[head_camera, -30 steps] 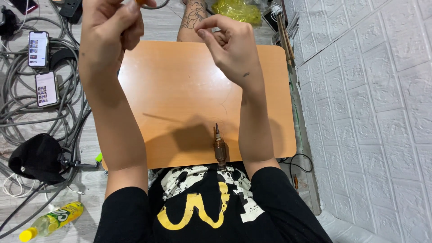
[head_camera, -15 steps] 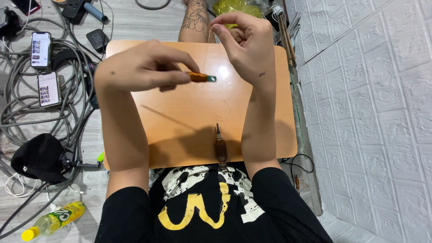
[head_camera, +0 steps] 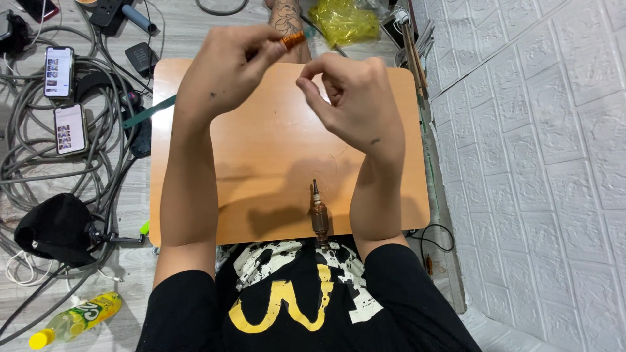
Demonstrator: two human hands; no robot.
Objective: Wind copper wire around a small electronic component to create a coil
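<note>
My left hand [head_camera: 225, 75] is raised over the far half of the small orange-brown table [head_camera: 261, 163]. Its fingertips pinch a small orange spool of copper-coloured wire [head_camera: 291, 40]. My right hand [head_camera: 352, 101] hovers just to the right of it, thumb and forefinger pressed together at the tips. I cannot make out anything between them. A brown motor armature with a metal shaft [head_camera: 319, 215] lies on the table's near edge, between my forearms and apart from both hands.
Grey cables [head_camera: 39, 169], two phones [head_camera: 65, 98] and a black cap [head_camera: 55, 228] lie on the floor at the left. A yellow-green bottle [head_camera: 75, 319] is at lower left. A yellow plastic bag [head_camera: 345, 19] lies beyond the table. A white brick-pattern wall [head_camera: 541, 163] runs along the right.
My left hand has lifted the orange spool from mid-table toward the far edge. My right hand has come down a little and closer to the spool.
</note>
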